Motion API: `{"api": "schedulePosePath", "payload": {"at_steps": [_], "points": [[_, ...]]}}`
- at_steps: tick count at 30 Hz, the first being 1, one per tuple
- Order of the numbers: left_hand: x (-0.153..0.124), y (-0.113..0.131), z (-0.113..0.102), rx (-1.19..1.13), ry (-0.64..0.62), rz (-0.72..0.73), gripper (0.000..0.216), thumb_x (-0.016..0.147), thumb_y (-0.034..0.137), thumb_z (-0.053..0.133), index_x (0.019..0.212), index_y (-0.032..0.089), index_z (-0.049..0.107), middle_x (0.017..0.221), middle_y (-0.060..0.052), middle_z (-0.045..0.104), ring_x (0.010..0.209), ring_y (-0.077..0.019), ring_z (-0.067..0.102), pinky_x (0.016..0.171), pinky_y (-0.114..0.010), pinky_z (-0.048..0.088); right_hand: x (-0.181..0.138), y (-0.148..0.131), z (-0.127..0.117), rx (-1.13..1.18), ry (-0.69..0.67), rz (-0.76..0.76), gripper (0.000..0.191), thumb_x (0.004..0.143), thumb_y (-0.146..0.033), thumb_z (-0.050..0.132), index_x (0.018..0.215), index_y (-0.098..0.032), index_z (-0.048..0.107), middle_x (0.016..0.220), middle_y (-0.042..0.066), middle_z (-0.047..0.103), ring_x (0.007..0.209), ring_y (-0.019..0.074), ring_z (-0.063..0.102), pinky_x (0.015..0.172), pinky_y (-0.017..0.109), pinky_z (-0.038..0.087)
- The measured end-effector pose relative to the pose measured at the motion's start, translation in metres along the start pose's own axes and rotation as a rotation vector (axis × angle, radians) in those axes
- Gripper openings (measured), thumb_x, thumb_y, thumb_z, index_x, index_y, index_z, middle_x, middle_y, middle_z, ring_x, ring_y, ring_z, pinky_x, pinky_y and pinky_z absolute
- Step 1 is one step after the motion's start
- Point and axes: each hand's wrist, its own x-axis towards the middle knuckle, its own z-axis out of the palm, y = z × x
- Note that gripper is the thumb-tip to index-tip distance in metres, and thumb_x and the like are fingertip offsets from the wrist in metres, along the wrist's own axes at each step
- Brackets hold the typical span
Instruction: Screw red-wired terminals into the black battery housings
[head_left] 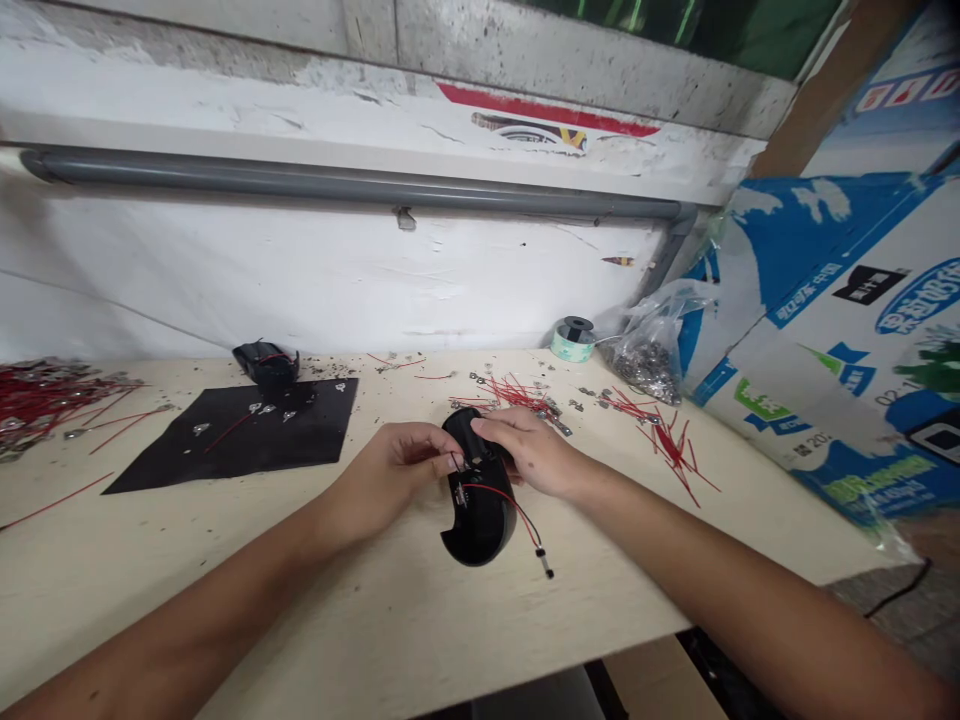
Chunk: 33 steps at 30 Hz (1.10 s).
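Black, rounded plastic housing (pixel 486 508) is sitting clamped in the right hand (pixel 529 450), likely for steadiness, the left hand (pixel 409 462) touching its edge, pinch unclear.

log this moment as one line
left hand: at housing | right hand: holding housing | red wire: over housing edge

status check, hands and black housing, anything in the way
Left hand at open black housing. Right hand gripping its far half. Red wire over rim, possible snag.
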Motion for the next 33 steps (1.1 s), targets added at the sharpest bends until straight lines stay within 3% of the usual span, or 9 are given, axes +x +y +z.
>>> {"api": "schedulePosePath", "payload": {"at_steps": [5, 12, 21, 27, 33], "points": [[0.0, 0.0, 0.002, -0.074, 0.0, -0.01, 0.019, 0.086, 0.035, 0.064, 0.083, 0.017, 0.066, 0.081, -0.003, 0.067, 0.074, -0.0155, 0.062, 0.068, -0.028, 0.049, 0.001, 0.0, 0.002, 0.079, 0.092, 0.088, 0.027, 0.083, -0.042, 0.06, 0.07, -0.018, 0.059, 0.049, -0.004, 0.046, 0.04, 0.0103, 0.038, 0.038, 0.023, 0.026], [-0.005, 0.007, 0.011, 0.168, 0.12, 0.121, 0.012, 0.091, 0.027, 0.056, 0.088, 0.018, 0.064, 0.086, -0.003, 0.066, 0.082, -0.0166, 0.06, 0.074, -0.029, 0.047, 0.001, -0.002, 0.005, 0.182, 0.079, 0.106, 0.032, 0.082, -0.047, 0.06, 0.071, -0.017, 0.059, 0.049, -0.005, 0.045, 0.035, 0.009, 0.034, 0.032, 0.022, 0.022], [-0.009, 0.007, 0.009, 0.153, 0.054, 0.129, 0.012, 0.093, 0.025, 0.05, 0.088, 0.018, 0.059, 0.084, -0.002, 0.063, 0.081, -0.0161, 0.058, 0.073, -0.029, 0.046, -0.003, -0.007, 0.004, 0.053, 0.052, -0.023, 0.038, 0.088, -0.047, 0.058, 0.064, -0.018, 0.051, 0.055, -0.005, 0.042, 0.046, 0.0088, 0.037, 0.04, 0.022, 0.028], [-0.011, 0.011, 0.008, 0.472, 0.068, 0.244, 0.012, 0.092, 0.019, 0.048, 0.089, 0.02, 0.059, 0.088, -0.003, 0.062, 0.083, -0.0173, 0.058, 0.074, -0.03, 0.045, -0.003, -0.002, 0.003, -0.028, 0.032, -0.083, 0.04, 0.092, -0.045, 0.054, 0.063, -0.018, 0.046, 0.057, -0.005, 0.036, 0.05, 0.0094, 0.033, 0.047, 0.023, 0.026], [-0.011, 0.009, 0.009, 0.726, 0.042, 0.269, 0.017, 0.09, 0.014, 0.043, 0.093, 0.02, 0.059, 0.094, -0.006, 0.062, 0.084, -0.0198, 0.059, 0.074, -0.033, 0.046, -0.003, -0.003, 0.005, -0.228, 0.11, -0.119, 0.042, 0.094, -0.04, 0.05, 0.059, -0.019, 0.043, 0.055, -0.005, 0.038, 0.051, 0.0106, 0.036, 0.049, 0.025, 0.026]]}}
